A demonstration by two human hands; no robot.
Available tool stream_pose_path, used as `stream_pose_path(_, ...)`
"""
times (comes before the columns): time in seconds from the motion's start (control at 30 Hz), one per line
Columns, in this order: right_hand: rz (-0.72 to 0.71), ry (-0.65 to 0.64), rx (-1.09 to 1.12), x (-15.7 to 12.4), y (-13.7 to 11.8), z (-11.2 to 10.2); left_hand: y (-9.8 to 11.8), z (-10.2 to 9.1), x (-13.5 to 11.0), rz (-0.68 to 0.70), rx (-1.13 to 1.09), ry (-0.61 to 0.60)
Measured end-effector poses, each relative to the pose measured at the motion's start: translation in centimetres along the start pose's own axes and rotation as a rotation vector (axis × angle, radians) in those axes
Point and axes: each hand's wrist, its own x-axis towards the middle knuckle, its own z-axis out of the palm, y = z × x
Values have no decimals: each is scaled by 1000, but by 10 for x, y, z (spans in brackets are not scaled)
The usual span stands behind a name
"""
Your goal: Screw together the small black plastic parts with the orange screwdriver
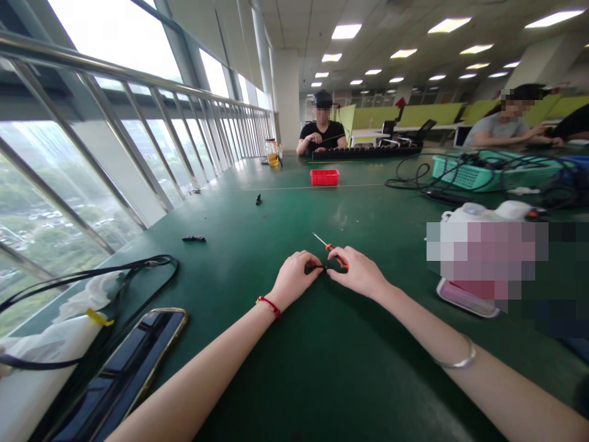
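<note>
My left hand (295, 276), with a red cord bracelet at the wrist, is closed, its fingers pinching a small black part (317, 267) just above the table. What kind of part it is, I cannot make out. A screwdriver (329, 247) with an orange and black handle lies in the grip of my right hand (361, 271), its thin metal shaft pointing away to the upper left. The right thumb and fingertips come close to the black part; whether they touch it is unclear. Other small black pieces lie farther off, one at left (194, 239) and one beyond it (258, 199).
A green table (257, 368) spreads under my arms. On the left are a phone (138, 362) and black cables (151, 261). A red tray (324, 177) stands ahead, and a teal basket (488, 175) with cables at right. Two people sit across the table.
</note>
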Motion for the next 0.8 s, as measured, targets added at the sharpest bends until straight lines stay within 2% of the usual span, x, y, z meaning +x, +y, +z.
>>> stream_pose_path(0.17, -88, 16, -63, -3, 5, 12, 0, 0, 0, 9, -14, 10)
stream_pose_path(0.47, -102, 55, -25, 0, 9, 16, 2, -2, 0, 27, -42, 70)
stream_pose_path(0.67, -85, 57, 41, 3, 14, 20, 4, -5, -9, 59, 64, 60)
stream_pose_path(0.8, -167, 77, 96, 1, 15, 21, 6, -6, -13, 37, 133, 52)
